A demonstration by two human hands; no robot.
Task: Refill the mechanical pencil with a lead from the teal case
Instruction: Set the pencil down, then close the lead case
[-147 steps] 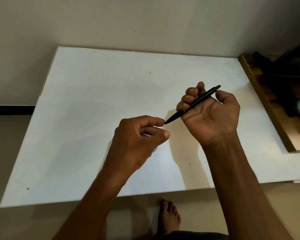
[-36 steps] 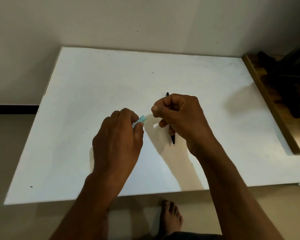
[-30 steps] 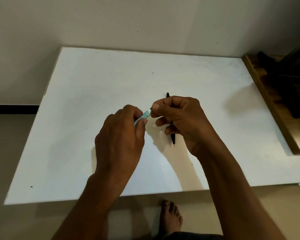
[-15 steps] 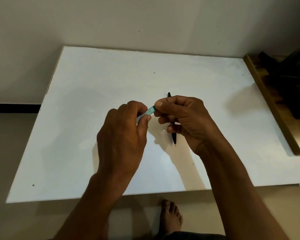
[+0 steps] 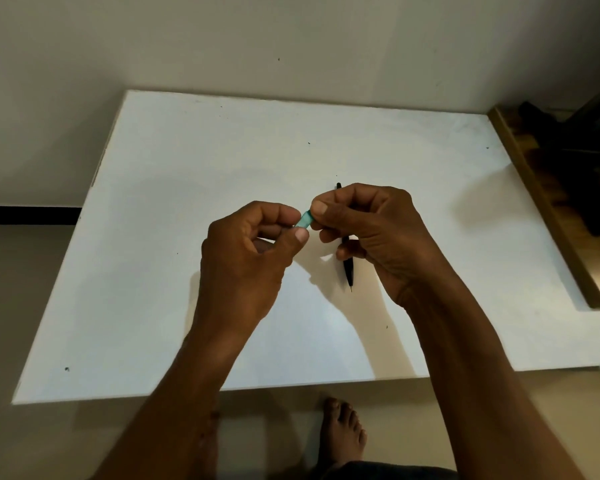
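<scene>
White rectangular board point(image 5: 187, 237) serves as work surface, its far edge against a pale wall point(image 5: 291, 39) and its near edge overhanging a beige floor point(image 5: 25, 441). Surface shows a few small dark specks; whether any object rests directly on it cannot be told. A wooden-framed piece point(image 5: 548, 216) abuts its right edge.

Matt white table point(image 5: 187, 202), translucent teal plastic case point(image 5: 305, 220), glossy black pencil point(image 5: 347, 271), wooden ledge point(image 5: 548, 216) alongside.
</scene>
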